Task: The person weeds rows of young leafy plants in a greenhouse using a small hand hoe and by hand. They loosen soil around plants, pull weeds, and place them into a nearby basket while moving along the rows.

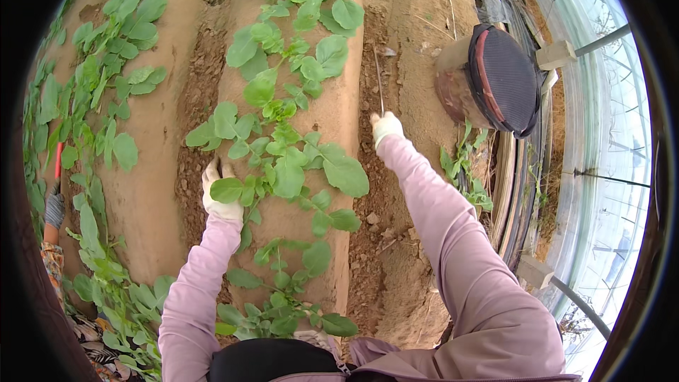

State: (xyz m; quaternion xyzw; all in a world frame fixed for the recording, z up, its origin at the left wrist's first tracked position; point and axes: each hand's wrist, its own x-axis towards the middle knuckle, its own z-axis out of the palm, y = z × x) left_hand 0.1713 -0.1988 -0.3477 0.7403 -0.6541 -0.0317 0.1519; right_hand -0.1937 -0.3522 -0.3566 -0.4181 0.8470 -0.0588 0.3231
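Observation:
My left hand [218, 199], in a pale glove, rests at the left edge of a soil bed [329, 116], its fingers slightly apart. Leaves of a young green plant [289, 172] overlap part of this hand, and no object shows in it. My right hand [387, 127], also gloved, is over the crumbly furrow [368, 254] right of the bed. It grips a thin-shafted metal tool [379, 77], perhaps a small hoe, pointing away from me. The tool's far end is blurred near the soil. Broad-leaved plants run along the middle of the bed.
A bucket [456, 82] with a black mesh-like top stands at the right. Beyond it are wooden boards [512, 196] and a clear plastic greenhouse wall [599, 170]. Another plant row [101, 95] grows at left, where another person's grey-gloved hand [54, 209] holds a red-handled tool [59, 160].

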